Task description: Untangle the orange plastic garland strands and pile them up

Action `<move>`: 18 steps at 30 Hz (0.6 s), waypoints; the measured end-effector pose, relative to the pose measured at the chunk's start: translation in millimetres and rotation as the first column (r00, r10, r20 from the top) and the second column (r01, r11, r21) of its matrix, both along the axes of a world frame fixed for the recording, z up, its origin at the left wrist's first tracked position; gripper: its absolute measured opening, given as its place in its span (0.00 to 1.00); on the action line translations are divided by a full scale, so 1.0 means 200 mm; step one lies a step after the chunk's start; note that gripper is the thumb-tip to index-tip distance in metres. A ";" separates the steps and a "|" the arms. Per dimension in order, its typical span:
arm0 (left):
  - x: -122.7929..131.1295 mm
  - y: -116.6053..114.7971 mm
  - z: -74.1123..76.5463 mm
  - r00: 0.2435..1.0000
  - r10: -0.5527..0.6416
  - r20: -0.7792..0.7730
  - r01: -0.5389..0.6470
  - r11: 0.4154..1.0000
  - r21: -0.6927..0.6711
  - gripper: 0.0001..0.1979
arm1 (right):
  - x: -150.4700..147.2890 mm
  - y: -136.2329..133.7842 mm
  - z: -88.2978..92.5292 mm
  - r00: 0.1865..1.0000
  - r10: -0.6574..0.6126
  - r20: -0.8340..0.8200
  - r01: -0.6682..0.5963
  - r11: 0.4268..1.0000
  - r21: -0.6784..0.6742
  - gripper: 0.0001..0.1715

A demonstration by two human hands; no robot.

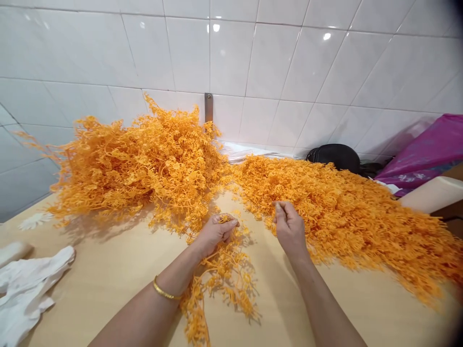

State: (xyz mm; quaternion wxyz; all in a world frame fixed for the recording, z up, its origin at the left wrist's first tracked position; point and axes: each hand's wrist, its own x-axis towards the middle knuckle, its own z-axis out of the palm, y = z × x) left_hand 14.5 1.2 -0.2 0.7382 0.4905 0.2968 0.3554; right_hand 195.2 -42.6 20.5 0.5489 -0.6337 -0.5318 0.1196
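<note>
My left hand (216, 232) is closed on a small orange plastic flower piece, and a long orange plastic sprig (220, 274) trails down under its wrist onto the table. A gold bangle sits on that wrist. My right hand (288, 226) is to its right with fingers pinched together; I cannot make out what they hold. A tall heap of orange plastic sprigs (141, 168) rises at the left. A flatter spread of loose orange pieces (354, 217) lies at the right, touching my right hand.
The light wooden table (108, 279) meets a white tiled wall behind. White gloves (25, 289) lie at the left edge. A black bag (334, 156), a magenta plastic bag (427, 149) and a white object (432, 193) sit at the back right.
</note>
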 end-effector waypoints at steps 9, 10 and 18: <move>0.00 0.01 0.01 0.999 0.015 0.045 -0.012 0.998 -0.064 0.12 | -0.11 0.00 -0.07 0.891 0.354 -0.285 -0.432 0.854 -0.289 0.18; 0.00 0.01 0.00 0.999 0.011 0.044 -0.009 0.998 -0.056 0.12 | -0.13 0.00 -0.07 0.878 0.374 -0.297 -0.455 0.844 -0.284 0.17; 0.01 0.00 -0.01 1.000 -0.021 -0.018 0.022 0.999 0.030 0.12 | -0.07 0.04 -0.06 0.871 0.191 -0.453 -0.202 0.979 0.024 0.13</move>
